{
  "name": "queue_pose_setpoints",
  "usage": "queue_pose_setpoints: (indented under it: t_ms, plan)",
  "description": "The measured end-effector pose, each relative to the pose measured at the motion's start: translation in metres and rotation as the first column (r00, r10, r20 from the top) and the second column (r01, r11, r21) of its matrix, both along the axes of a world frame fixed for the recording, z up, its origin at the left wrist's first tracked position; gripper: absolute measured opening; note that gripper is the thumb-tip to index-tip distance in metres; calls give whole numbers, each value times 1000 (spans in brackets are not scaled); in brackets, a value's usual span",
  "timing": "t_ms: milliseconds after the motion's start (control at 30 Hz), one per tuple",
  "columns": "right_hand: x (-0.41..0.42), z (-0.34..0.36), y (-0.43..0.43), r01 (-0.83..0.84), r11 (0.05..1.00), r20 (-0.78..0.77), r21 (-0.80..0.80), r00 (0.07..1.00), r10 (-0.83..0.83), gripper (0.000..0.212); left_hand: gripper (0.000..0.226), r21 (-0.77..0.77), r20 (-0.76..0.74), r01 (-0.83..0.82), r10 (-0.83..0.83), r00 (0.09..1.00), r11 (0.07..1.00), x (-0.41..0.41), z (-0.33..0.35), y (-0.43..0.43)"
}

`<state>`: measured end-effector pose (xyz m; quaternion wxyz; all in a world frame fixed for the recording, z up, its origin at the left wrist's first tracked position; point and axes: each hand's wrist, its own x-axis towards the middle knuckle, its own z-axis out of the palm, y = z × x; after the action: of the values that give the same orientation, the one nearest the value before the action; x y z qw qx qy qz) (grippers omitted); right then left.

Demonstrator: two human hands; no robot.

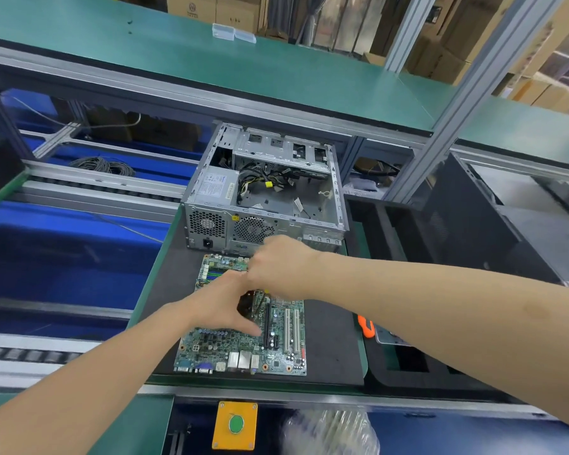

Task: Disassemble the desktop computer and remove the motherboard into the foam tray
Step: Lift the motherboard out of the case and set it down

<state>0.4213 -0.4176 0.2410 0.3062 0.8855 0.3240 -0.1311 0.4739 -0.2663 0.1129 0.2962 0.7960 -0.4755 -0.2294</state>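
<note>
Reaching in from the lower left, the left hand (222,305) lies over the middle of the motherboard (230,344), thumb stretched straight toward the expansion slots, with the dark cooler (248,305) showing between thumb and palm. Its fingers run under the right wrist, so whether they grip the cooler or merely rest on it cannot be told. The right hand (281,262) crosses in from the right above it, knuckles up and fingers curled downward at the board's far edge. The fingertips are blurred and hidden, and what they hold, if anything, cannot be told.

The motherboard lies flat, component side up, on a black mat (330,339), its port row toward the viewer. Just beyond its far edge stands the computer case (207,221), open on top with its rear grilles facing the viewer. A power supply (214,185) and loose cables (260,178) lie inside.

Beside the mat on the right lies the black foam tray (391,377), apart from the board. An orange-handled tool (366,326) rests at its near-left edge.

Below the mat, a yellow box with a green button (235,424) sits beside crumpled clear wrap (330,431). A green shelf (211,64) spans overhead, carrying small clear boxes (232,31).
</note>
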Motion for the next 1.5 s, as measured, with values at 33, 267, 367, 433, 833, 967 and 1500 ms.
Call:
queue_pose_setpoints:
  t_ms: [33,267,367,433,833,967,1500]
  plan:
    - [1,1,-3,23,1000,13,12,1000,-23,20,106,92,105,33,-42,994,995,1,-1,-1]
    - [-4,-4,-31,456,889,-20,-34,889,-457,23,102,395,335,-103,-39,941,913,11,-9,-8]
    - [-9,-12,-36,506,862,-37,3,862,-506,14,90,291,317,-108,11,948,951,14,-12,-3]
    - [-10,-13,-36,518,855,-32,25,855,-517,20,86,241,303,-124,47,952,963,14,-12,1]
    - [-4,-13,-28,549,821,-38,154,834,-550,20,94,326,328,-117,4,945,938,6,-10,-2]
    - [0,-11,-25,544,817,-25,190,834,-550,21,96,285,328,-136,37,944,949,5,-12,-1]
    - [1,0,-15,589,780,-139,212,808,-572,28,97,268,324,-107,15,946,958,11,-15,-1]
